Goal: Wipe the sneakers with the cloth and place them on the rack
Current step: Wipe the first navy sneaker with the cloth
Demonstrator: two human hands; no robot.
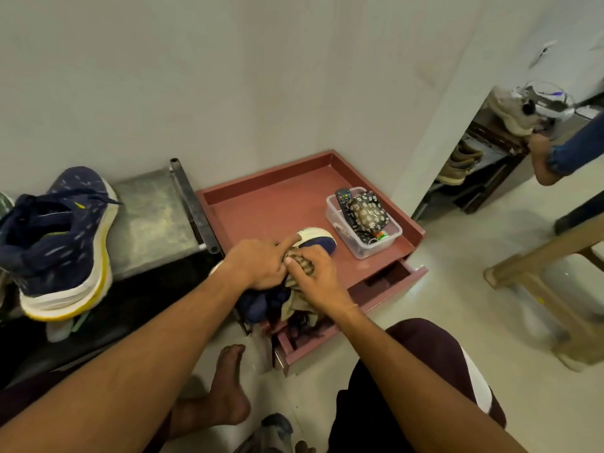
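Sneaker [318, 243] at frame centre, lying on the reddish-brown cabinet top [271, 204]. Long axis runs diagonally: toe points to the upper right of the frame, heel end comes back toward you at lower centre. Only the toe shows clearly, a navy upper with a rounded white rubber cap. The rest is hidden under your hands and the fabric.

Your left hand [258, 263] grips the sneaker from the left side, with the index finger laid straight along the toe cap. Your right hand [318, 279] has its fingers curled on the cloth [302, 264], pressing it onto the upper. The cloth is bunched, beige with dark stripes, soft and crumpled, and its loose end hangs down below your wrist.

Second sneaker [62, 243] is at left of frame on the rack [153, 220], toe toward the top of the frame. It has a navy knit with pale flecks, a thick white sole and a yellow edge line. The rack shelf is dull grey metal with a dark tubular rail.

Right of centre, a clear plastic box [362, 250] holds a black remote [344, 197]. Below the cabinet top, a drawer [392, 276] stands partly open.
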